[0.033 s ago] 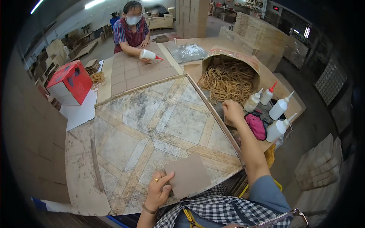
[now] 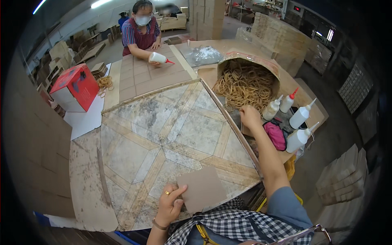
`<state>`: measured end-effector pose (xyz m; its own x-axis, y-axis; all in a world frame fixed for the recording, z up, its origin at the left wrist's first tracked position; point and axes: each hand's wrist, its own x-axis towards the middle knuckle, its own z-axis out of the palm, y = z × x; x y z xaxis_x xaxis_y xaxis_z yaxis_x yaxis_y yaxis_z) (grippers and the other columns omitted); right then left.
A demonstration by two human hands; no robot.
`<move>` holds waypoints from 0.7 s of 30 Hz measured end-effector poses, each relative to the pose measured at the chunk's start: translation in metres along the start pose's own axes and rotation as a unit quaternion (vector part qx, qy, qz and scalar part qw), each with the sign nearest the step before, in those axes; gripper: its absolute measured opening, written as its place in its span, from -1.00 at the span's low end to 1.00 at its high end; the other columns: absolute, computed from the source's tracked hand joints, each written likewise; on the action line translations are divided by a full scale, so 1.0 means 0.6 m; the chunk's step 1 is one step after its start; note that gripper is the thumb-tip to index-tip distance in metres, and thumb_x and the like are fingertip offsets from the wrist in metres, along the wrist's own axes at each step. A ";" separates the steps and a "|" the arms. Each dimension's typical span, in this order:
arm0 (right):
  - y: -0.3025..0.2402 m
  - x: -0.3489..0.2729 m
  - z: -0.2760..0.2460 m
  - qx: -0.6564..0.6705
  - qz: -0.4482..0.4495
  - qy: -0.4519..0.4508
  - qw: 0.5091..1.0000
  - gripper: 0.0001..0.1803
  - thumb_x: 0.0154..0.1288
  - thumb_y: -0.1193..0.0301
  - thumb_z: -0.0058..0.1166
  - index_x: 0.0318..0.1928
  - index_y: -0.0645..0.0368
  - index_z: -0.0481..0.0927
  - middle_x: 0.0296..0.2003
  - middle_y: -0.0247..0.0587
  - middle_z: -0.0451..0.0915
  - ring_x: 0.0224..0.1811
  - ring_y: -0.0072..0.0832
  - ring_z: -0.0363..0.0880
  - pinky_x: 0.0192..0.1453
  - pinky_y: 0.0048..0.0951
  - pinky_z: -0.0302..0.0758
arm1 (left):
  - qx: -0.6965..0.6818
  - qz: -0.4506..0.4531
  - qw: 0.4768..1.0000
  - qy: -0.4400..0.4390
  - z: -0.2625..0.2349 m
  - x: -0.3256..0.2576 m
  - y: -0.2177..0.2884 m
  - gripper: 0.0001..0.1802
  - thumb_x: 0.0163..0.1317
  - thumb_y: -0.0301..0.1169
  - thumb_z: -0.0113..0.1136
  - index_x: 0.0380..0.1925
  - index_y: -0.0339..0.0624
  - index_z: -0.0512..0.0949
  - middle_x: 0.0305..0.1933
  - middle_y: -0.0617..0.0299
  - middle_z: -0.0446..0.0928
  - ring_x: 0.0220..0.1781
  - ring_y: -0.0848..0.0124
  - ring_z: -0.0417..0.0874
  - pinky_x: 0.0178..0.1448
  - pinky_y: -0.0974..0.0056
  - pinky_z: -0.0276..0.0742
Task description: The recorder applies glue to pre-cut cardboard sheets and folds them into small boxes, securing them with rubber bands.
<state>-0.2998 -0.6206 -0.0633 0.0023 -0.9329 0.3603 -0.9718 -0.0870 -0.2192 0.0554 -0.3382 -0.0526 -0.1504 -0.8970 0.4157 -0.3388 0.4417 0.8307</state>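
My left hand (image 2: 168, 205) pinches the left edge of a thin brown square board (image 2: 203, 188), at the near side of the worktop. A ring shows on one finger. My right hand (image 2: 250, 116) reaches forward to the mouth of an open bag (image 2: 268, 66) lying on its side. Tan rubber bands (image 2: 245, 86) fill the bag and spill from it. The fingers of that hand are curled together beside the lowest bands; whatever is in them is hidden. Under the board lies a stained, patterned worktop (image 2: 163, 134) with a raised edge.
White squeeze bottles (image 2: 299, 117) stand right of my right hand, beside a pink cloth item (image 2: 275, 136). A red and white box (image 2: 75, 89) sits at the left. Across the table a masked co-worker (image 2: 141, 34) holds a red-tipped bottle (image 2: 160, 58) over brown boards (image 2: 151, 79).
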 end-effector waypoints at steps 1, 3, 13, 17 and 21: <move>0.008 0.018 0.027 -0.025 0.024 -0.028 0.999 -0.77 0.08 0.31 0.21 -0.28 0.16 0.68 -0.33 -0.05 0.66 -0.17 -0.16 0.63 -0.09 -0.23 0.52 | -0.006 -0.021 1.000 0.001 -0.002 -0.002 0.008 -0.60 0.32 -0.16 0.04 -0.02 -0.21 0.58 -0.38 0.10 0.36 -0.26 0.16 0.43 -0.12 0.19 0.38; 0.011 0.050 0.053 -0.076 0.068 -0.076 0.992 -0.77 0.05 0.30 0.24 -0.30 0.14 0.69 -0.31 -0.06 0.66 -0.12 -0.15 0.62 -0.04 -0.23 0.52 | -0.007 -0.036 0.999 0.009 -0.003 -0.004 0.010 -0.60 0.33 -0.16 0.02 -0.03 -0.21 0.59 -0.36 0.08 0.38 -0.24 0.15 0.43 -0.09 0.18 0.38; 0.017 0.085 0.013 0.145 0.004 0.026 0.989 -0.84 0.13 0.39 0.16 -0.31 0.21 0.57 -0.44 -0.08 0.63 -0.35 -0.23 0.63 -0.25 -0.28 0.50 | 0.103 -0.018 0.994 0.041 -0.006 0.022 0.046 -0.76 0.20 -0.38 0.17 -0.16 -0.22 0.63 -0.25 -0.02 0.43 -0.22 0.13 0.48 -0.11 0.19 0.42; -0.087 0.036 -0.054 0.451 0.010 0.011 0.893 -0.89 0.31 0.46 0.04 -0.26 0.25 0.46 -0.60 -0.42 0.45 -0.60 -0.72 0.37 -0.53 -0.59 0.31 | 0.098 -0.064 0.993 -0.005 -0.022 0.044 0.053 -0.75 0.15 -0.44 0.21 -0.15 -0.25 0.60 -0.27 -0.02 0.44 -0.24 0.13 0.50 -0.14 0.21 0.44; -0.275 -0.117 -0.131 0.513 -0.142 -0.264 0.804 -0.89 0.31 0.43 0.07 -0.22 0.20 0.52 -0.55 -0.44 0.49 -0.55 -0.70 0.42 -0.48 -0.61 0.37 | 0.019 -0.114 0.993 0.034 -0.026 0.045 0.053 -0.70 0.17 -0.43 0.19 -0.10 -0.30 0.53 -0.30 0.02 0.45 -0.29 0.16 0.50 -0.17 0.24 0.43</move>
<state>-0.1583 -0.5133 0.0190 0.5532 -0.8191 0.1517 -0.2079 -0.3121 -0.9270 0.0551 -0.3481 -0.0090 -0.0038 -0.9698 0.2440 -0.3923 0.2259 0.8917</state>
